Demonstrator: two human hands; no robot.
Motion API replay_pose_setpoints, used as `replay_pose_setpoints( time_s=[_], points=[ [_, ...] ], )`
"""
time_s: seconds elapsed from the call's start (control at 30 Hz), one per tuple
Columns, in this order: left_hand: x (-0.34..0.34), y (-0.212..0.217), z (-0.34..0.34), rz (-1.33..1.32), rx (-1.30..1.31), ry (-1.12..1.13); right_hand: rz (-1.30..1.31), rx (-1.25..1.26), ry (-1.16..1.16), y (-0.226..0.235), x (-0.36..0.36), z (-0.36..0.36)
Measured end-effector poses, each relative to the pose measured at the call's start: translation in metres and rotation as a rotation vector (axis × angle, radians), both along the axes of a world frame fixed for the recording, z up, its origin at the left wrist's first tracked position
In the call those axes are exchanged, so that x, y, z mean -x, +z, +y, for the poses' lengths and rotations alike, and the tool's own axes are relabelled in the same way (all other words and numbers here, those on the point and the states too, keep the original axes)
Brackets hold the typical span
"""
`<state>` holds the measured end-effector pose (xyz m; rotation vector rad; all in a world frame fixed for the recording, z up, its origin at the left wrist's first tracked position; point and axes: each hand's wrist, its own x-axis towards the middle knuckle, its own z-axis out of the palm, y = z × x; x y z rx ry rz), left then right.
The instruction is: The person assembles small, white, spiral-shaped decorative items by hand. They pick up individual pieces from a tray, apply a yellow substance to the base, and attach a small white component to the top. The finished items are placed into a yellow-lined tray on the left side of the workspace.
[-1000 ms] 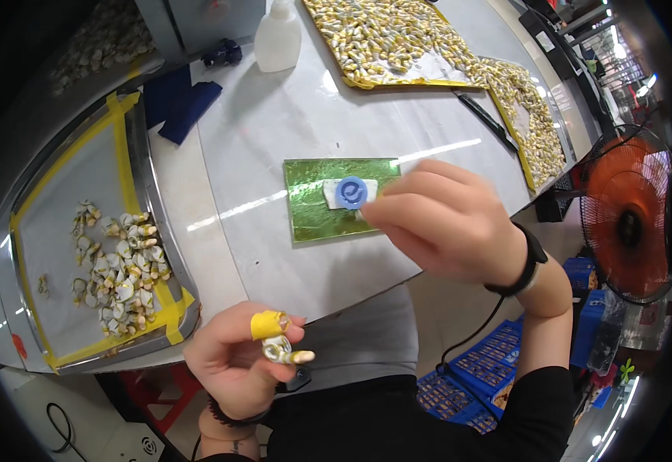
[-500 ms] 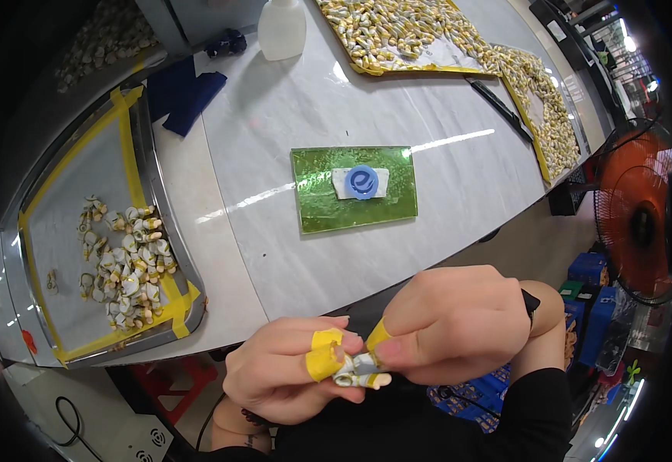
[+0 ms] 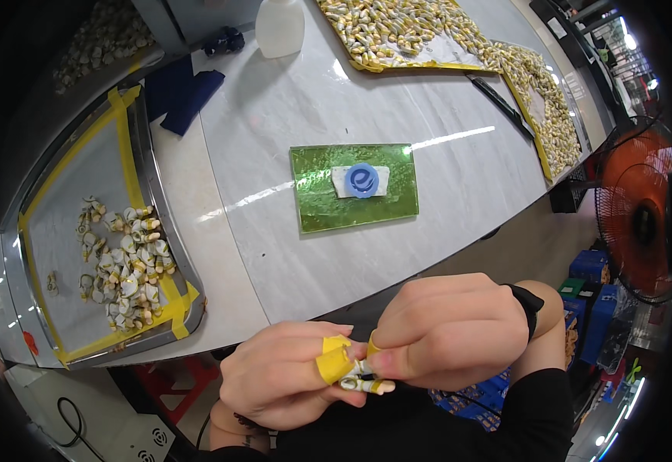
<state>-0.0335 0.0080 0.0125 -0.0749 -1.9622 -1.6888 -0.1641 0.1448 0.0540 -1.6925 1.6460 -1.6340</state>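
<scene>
Near the table's front edge my left hand is closed in a pinch round a small white piece with yellow bands and a pale pinkish tip. Its exact kind is unclear. Across from it, my right hand is closed too, thumb and forefinger pinching the piece's upper part, and the fingertips of both hands nearly meet. Yellow tape wraps a left finger, and another strip shows on a right finger. Beyond the hands lies a green slab bearing a white pad with a blue ring-shaped thing on it.
At the left, a metal-rimmed tray edged with yellow tape holds a heap of similar pieces. Further trays full of small pieces stand far right. A white bottle, dark blue cloth and an orange fan are also about.
Both hands have shifted slightly downward and remain pinched on the small piece. My right fingers have turned a little against it. The things on the table keep their places.
</scene>
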Motion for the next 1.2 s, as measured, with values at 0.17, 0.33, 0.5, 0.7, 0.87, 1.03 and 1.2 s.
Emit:
replay_pose_setpoints(
  time_s=[0.17,0.33,0.5,0.7,0.87,1.03,1.2],
  points=[
    [-0.003,0.002,0.003,-0.068,-0.161,0.01,0.082,0.021,-0.084,-0.002,-0.002,0.002],
    [0.001,-0.004,0.004,0.033,0.113,0.166,0.211,0.081,-0.188,-0.011,-0.006,0.003],
    [-0.003,-0.007,0.004,-0.045,-0.209,0.003,-0.036,-0.037,-0.064,0.001,0.0,0.005],
    [-0.006,-0.006,0.0,-0.198,-0.78,-0.304,-0.077,-0.263,0.069,0.008,0.017,0.005],
    [-0.01,-0.005,-0.002,-0.321,-0.844,-0.419,-0.118,-0.341,0.14,0.008,0.014,0.002],
    [-0.009,-0.002,-0.005,-0.371,-0.825,-0.473,-0.16,-0.384,0.193,0.011,0.013,0.001],
    [-0.009,-0.004,-0.006,-0.397,-0.798,-0.5,-0.141,-0.407,0.161,0.013,0.012,0.001]
  ],
)
